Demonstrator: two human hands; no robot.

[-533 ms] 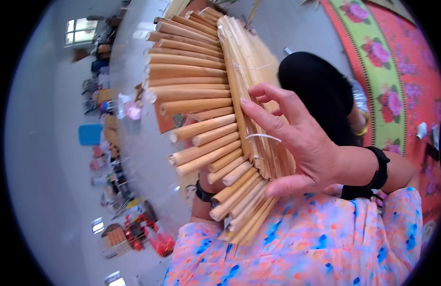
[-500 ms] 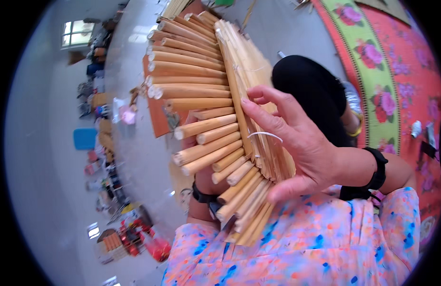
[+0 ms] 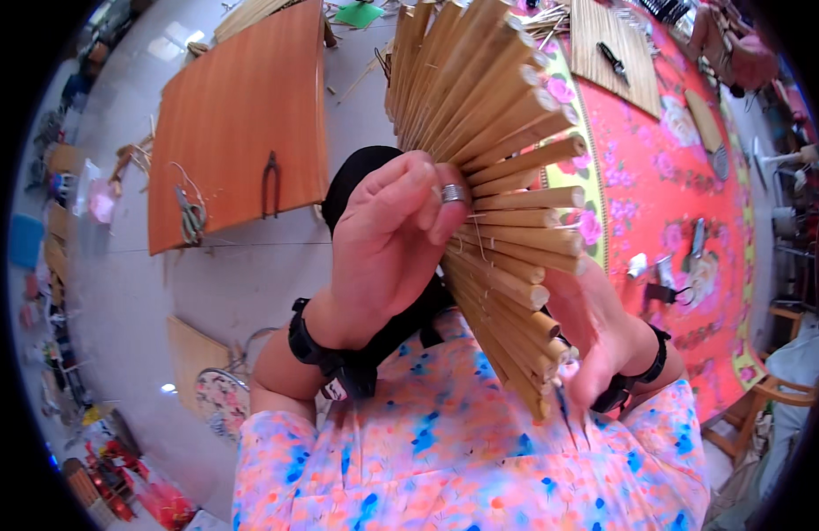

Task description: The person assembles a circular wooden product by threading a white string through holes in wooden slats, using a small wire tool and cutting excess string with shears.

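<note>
A fan-shaped bundle of round wooden sticks [image 3: 507,164] stands in front of my chest, its sticks spreading to the right. Thin pale thread [image 3: 480,243] crosses the sticks near their gathered side. My left hand [image 3: 383,234] is closed in a pinch against that gathered side, with a silver band on one finger. What lies between its fingertips is too small to make out. Behind the lower right sticks, my right hand [image 3: 591,319] holds the bundle from its far side; its fingers are partly hidden by the sticks.
An orange-brown board [image 3: 241,115] at the left bears pliers [image 3: 270,184] and scissors [image 3: 192,217]. On the right lies a red floral cloth [image 3: 631,212], with a striped wooden board [image 3: 609,57] and a black-handled tool [image 3: 613,64] on it. My black-clad knee [image 3: 365,168] is beneath the bundle.
The bundle has swung round, so its stick ends now point right instead of left. My left hand has come out from behind it to the near side; my right hand has gone behind.
</note>
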